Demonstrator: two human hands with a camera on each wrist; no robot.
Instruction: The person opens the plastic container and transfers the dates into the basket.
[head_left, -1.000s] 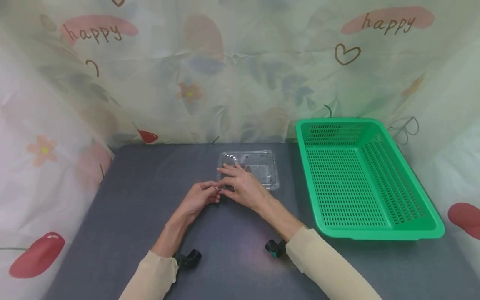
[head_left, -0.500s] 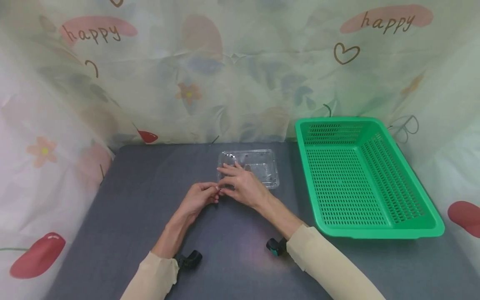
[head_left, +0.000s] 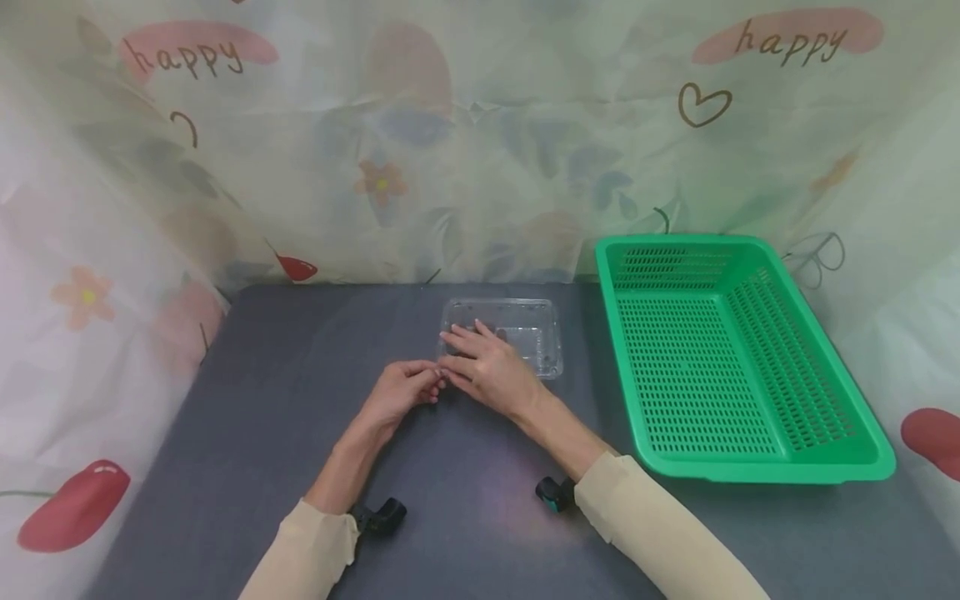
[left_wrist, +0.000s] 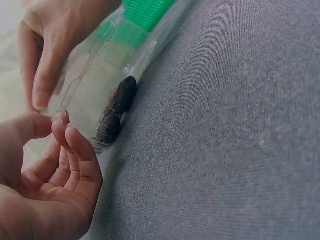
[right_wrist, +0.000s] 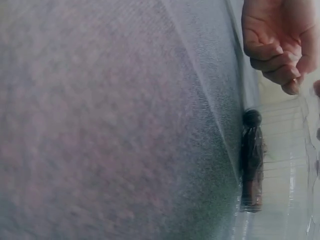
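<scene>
light: soft, muted | head: faint pinkish patch on tabletop (head_left: 468, 508), shadow under green basket (head_left: 765, 471) | right wrist: tabletop blurred, grainy; pale highlights on clear container (right_wrist: 282, 170)

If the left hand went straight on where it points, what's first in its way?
Probably the right hand, its fingertips just ahead of the left hand; the clear container is close there too, and depth is unclear.

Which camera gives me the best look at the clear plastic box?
The head view: it shows most of the box, though the right hand hides part. The left wrist view shows a side wall and dark contents closer; the right wrist view does too, but cuts the box off.
</scene>
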